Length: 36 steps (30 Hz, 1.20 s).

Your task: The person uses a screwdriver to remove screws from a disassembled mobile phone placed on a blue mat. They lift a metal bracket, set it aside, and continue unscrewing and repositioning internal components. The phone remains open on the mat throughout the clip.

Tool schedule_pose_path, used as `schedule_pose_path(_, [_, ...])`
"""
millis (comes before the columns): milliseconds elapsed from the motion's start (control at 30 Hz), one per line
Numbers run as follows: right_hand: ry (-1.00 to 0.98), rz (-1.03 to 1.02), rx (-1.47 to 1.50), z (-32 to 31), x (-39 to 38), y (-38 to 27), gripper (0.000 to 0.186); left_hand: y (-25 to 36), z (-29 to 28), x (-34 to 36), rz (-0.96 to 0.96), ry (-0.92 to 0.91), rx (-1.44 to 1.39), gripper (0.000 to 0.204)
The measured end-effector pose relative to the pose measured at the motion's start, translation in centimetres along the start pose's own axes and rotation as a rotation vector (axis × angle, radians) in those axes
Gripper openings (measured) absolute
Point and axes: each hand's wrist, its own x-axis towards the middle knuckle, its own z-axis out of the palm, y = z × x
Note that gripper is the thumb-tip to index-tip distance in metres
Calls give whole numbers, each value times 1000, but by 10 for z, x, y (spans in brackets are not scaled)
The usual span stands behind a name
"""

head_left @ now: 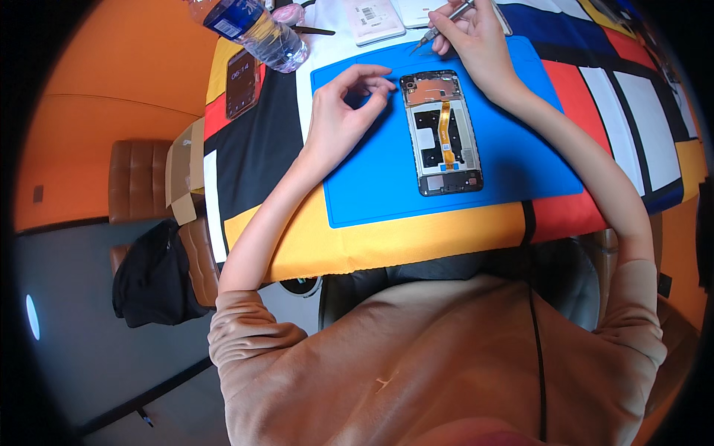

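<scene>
Head view: nearest, the blue mat (pixel 372 193) on the desk (pixel 387 245), with the opened phone (pixel 442 132) lying flat at centre frame. Left hand (pixel 338 119) sits just left of it, thumb and forefinger pinched, on what I cannot tell. Further up, the right hand (pixel 476 37) grips a screwdriver (pixel 439 26). Best to steady the phone before bringing the tip down upright.

Head view, downward (close overhead)
</scene>
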Motion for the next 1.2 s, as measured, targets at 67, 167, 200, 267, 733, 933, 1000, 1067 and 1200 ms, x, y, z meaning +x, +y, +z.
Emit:
schedule_pose_path(67, [-18,58,-25,5,-9,-6,27,-4,-1,2,-69,-2,-30,30])
schedule_pose_path(167, [-64,80,-48,14,-25,-14,30,-8,-1,3,-73,-28,12,30])
schedule_pose_path(200, [-96,90,-35,16,-30,-15,31,-9,-2,2,-51,-40,35,29])
schedule_pose_path(267, [-124,74,12,21,-36,-17,32,-10,-2,2,-7,-57,96,27])
schedule_pose_path(733, [-128,83,-20,21,-37,-21,28,-12,-3,1,-9,-64,123,19])
schedule_pose_path(933, [-144,104,8,21,-36,-23,26,-10,-3,1,-7,-72,135,19])
schedule_pose_path(1000, [-142,99,13,20,-37,-22,26,-10,-3,1,-12,-71,129,19])
schedule_pose_path(1067, [-138,87,8,20,-37,-19,26,-10,-3,1,-19,-72,121,19])
schedule_pose_path(1200, [-142,9,-31,21,-35,-14,26,-10,-2,0,0,-51,110,23])
